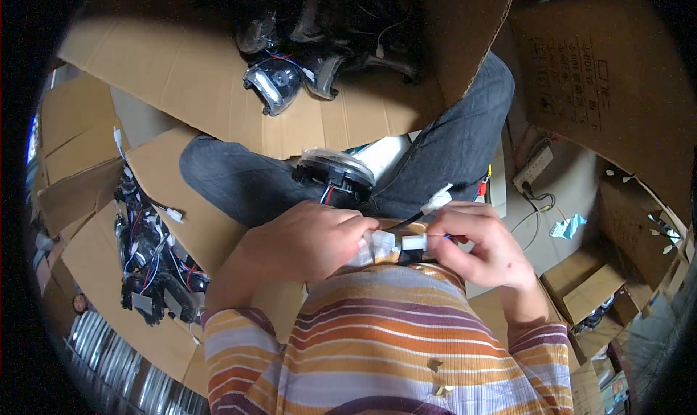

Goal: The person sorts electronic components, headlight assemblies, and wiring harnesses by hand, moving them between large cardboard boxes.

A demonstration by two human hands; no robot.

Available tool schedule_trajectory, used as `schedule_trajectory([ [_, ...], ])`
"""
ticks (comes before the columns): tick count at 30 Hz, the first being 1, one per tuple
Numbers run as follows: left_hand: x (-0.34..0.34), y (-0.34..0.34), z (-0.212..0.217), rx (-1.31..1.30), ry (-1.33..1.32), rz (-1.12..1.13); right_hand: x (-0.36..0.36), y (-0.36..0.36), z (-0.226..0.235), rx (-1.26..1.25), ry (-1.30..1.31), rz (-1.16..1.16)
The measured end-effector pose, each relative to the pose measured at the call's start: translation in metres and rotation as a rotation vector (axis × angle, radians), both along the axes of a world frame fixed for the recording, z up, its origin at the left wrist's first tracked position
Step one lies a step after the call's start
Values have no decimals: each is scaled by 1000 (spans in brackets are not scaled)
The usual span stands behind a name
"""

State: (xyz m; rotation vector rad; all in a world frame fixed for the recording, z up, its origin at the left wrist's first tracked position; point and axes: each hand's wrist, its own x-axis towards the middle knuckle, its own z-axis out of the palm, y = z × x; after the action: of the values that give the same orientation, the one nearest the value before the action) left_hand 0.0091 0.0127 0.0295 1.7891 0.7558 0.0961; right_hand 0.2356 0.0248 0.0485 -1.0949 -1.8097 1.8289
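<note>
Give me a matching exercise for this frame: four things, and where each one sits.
Things:
1. white connector
2. round lamp
3. power strip
4. wire harnesses

Places:
A. in the box at the person's left
B. on the lap, between the knees
C. between the left hand and right hand
D. on the floor at the right

Pairs: 1-C, 2-B, 3-D, 4-A

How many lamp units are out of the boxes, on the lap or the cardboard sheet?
2: one lamp unit lies on the lap by the left hand; another lamp unit lies on the cardboard sheet. More may hide in the dark pile.
</note>
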Motion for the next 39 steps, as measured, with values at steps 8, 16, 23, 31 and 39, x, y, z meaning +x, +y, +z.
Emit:
schedule_trajectory([
  [8, 3, -5, 2, 7, -3, -42, -3, -6, -2, 77, -34, 64],
  [16, 11, -4, 1, 9, -1, 16, -6, -8, -5, 138, -108, 15],
  [23, 1, -14, -16, -76, -93, 467, 26, 3, 7, -41, -106, -56],
  [31, 2, -21, -12, -264, -301, 596, 25, -1, 5, -142, 85, -71],
  [39, 8, -21, -25, 17, -346, 549, 22, -5, 5, -300, 152, -157],
])
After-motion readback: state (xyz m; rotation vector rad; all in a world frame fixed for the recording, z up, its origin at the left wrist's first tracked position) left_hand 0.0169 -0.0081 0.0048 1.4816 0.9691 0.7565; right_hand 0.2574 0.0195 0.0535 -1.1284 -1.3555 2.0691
